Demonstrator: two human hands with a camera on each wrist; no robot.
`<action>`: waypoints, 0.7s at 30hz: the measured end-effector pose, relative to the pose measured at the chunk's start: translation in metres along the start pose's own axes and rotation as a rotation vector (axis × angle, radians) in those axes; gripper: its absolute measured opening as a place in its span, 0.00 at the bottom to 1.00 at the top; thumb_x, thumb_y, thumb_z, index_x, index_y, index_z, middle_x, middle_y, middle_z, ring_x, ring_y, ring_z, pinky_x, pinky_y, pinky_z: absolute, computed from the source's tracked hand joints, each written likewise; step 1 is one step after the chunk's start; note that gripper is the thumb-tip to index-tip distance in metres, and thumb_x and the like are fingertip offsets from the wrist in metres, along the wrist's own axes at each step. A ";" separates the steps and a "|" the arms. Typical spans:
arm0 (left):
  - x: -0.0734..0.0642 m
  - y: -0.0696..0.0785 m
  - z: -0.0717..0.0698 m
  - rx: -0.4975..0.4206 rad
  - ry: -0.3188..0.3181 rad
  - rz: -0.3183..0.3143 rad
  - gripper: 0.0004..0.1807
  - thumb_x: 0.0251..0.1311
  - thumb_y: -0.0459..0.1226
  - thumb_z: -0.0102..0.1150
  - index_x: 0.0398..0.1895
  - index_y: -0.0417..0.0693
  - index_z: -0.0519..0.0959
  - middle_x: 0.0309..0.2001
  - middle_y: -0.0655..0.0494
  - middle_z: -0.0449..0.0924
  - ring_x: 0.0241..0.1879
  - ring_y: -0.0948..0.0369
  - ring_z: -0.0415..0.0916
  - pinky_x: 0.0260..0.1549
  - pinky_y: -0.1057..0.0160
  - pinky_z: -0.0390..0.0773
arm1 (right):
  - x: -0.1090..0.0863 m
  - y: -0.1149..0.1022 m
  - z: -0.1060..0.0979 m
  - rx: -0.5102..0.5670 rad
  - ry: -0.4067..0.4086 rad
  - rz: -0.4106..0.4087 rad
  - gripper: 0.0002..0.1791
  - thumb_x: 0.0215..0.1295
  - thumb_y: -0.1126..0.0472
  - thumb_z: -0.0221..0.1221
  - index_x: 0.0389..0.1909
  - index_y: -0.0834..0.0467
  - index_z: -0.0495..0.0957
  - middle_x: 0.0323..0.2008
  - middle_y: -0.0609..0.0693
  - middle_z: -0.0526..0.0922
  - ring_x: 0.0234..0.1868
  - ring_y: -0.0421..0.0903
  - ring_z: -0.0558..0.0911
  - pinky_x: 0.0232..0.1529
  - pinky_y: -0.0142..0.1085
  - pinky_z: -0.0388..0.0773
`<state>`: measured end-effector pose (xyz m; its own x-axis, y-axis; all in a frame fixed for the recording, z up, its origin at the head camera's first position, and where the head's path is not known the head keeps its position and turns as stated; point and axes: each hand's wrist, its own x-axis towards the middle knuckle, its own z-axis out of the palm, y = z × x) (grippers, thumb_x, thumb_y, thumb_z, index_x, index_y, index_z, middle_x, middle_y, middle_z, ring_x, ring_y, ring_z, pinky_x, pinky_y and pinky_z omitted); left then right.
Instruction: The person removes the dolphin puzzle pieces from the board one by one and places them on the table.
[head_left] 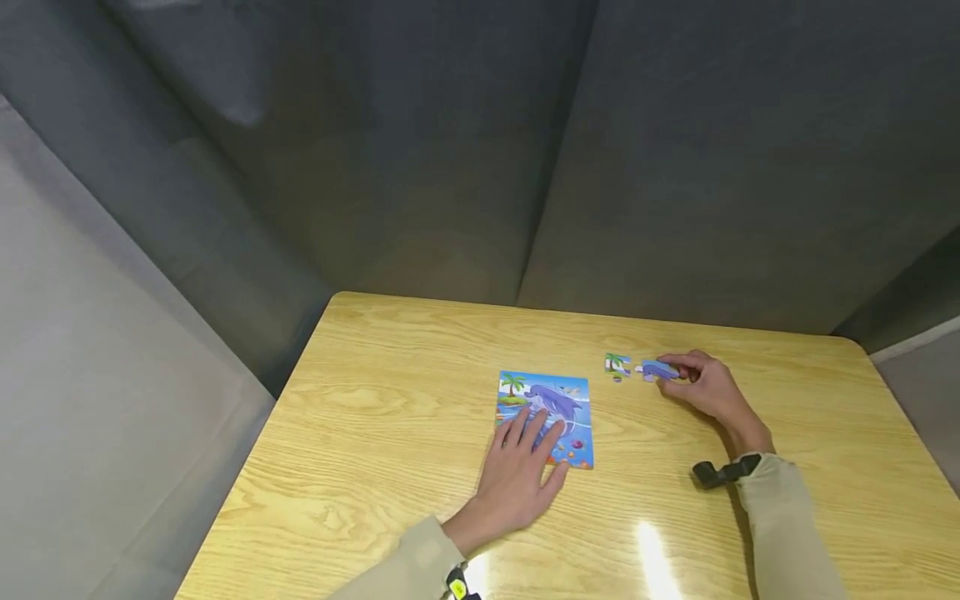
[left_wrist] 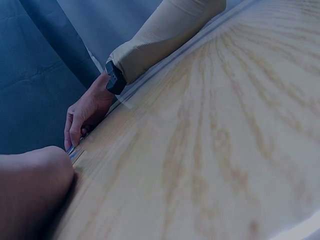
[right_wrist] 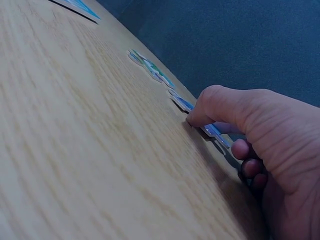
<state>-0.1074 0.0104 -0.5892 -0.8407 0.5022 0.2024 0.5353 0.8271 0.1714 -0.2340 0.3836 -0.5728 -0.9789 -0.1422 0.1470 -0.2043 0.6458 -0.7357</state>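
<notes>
In the head view, my right hand [head_left: 708, 387] pinches a blue puzzle piece [head_left: 656, 371] with part of a purple dolphin on it, thumb at its near edge and fingertips at the far one. Just left of it lies a second puzzle piece [head_left: 617, 364] showing a palm tree. The right wrist view has the pinched piece [right_wrist: 216, 134] close over the tabletop, slightly tilted. My left hand [head_left: 517, 475] rests with fingers spread on a square dolphin picture [head_left: 581, 433], covering its lower left part.
The wooden table [head_left: 360, 450] has rounded far corners, with a dark grey curtain [head_left: 450, 167] hanging behind it. A pale panel [head_left: 97, 375] stands to the left. Each wrist wears a black strap device, the right one [head_left: 723, 472] at the sleeve's end.
</notes>
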 end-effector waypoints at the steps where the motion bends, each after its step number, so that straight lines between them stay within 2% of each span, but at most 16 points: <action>1: 0.000 0.000 0.000 -0.005 0.005 0.004 0.33 0.81 0.58 0.31 0.82 0.58 0.60 0.81 0.50 0.56 0.81 0.47 0.48 0.74 0.44 0.57 | 0.000 -0.001 0.000 -0.001 0.002 0.004 0.20 0.62 0.61 0.73 0.54 0.61 0.86 0.33 0.57 0.71 0.30 0.42 0.65 0.28 0.32 0.62; 11: 0.003 0.000 -0.001 0.006 0.033 0.014 0.33 0.80 0.57 0.33 0.82 0.58 0.61 0.80 0.51 0.58 0.81 0.46 0.51 0.74 0.45 0.58 | 0.001 0.000 -0.003 -0.006 -0.013 0.036 0.22 0.63 0.59 0.73 0.56 0.61 0.85 0.35 0.58 0.72 0.32 0.43 0.66 0.28 0.32 0.62; 16: 0.001 0.000 0.000 0.005 0.016 0.004 0.33 0.80 0.58 0.32 0.82 0.59 0.61 0.81 0.51 0.57 0.81 0.47 0.50 0.74 0.45 0.58 | 0.001 0.003 -0.001 -0.006 -0.026 0.069 0.22 0.64 0.57 0.73 0.56 0.60 0.85 0.36 0.56 0.71 0.33 0.43 0.66 0.29 0.34 0.62; 21: 0.003 0.001 -0.001 -0.001 0.046 0.014 0.32 0.80 0.57 0.35 0.81 0.58 0.63 0.79 0.50 0.60 0.80 0.46 0.52 0.73 0.44 0.59 | 0.002 0.001 -0.004 -0.001 -0.029 0.068 0.22 0.65 0.57 0.72 0.57 0.61 0.84 0.37 0.57 0.71 0.33 0.43 0.66 0.29 0.33 0.62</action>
<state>-0.1096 0.0127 -0.5877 -0.8286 0.5013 0.2492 0.5469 0.8199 0.1691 -0.2360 0.3866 -0.5708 -0.9898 -0.1196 0.0773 -0.1373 0.6555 -0.7426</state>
